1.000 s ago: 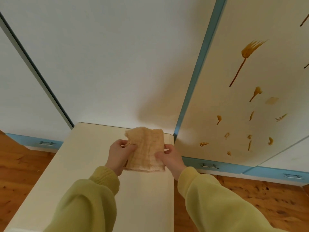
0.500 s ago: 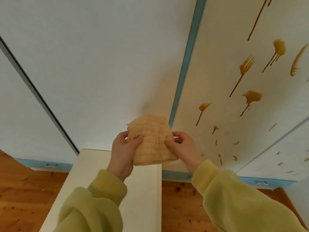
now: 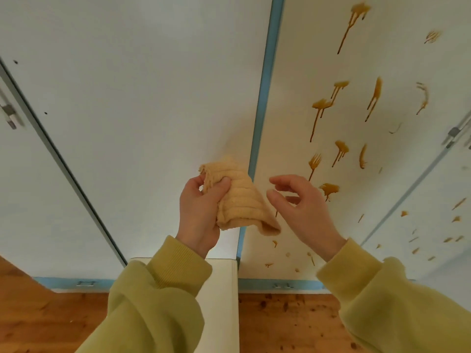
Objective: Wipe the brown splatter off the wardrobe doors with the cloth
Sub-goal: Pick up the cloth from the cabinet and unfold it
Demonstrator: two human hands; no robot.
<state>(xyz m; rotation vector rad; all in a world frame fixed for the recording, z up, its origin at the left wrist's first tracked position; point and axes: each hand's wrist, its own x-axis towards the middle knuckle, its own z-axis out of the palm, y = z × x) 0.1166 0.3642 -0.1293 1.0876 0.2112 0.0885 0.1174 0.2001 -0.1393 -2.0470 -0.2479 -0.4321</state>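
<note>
Cloth held up in the left hand in front of the splattered wardrobe doors

The left hand (image 3: 201, 210) grips the beige ribbed cloth (image 3: 242, 200) by its upper left corner, thumb pressed over the front and fingers curled behind it. The rest of the cloth hangs in a loose fold in front of the blue strip (image 3: 265, 98) between two wardrobe doors (image 3: 153, 98). The right hand (image 3: 303, 207) hovers just beside the cloth's right edge, fingers apart and loosely bent, holding nothing. Brown splatter (image 3: 321, 104) with long drips covers the door right of the strip from its top down to near its bottom edge, and smaller flecks dot the next door along. Below the yellow-green sleeves (image 3: 153, 301), a cream furniture top (image 3: 221, 289) butts against the doors' bottom edge, with wooden floor (image 3: 280, 322) on either side
</note>
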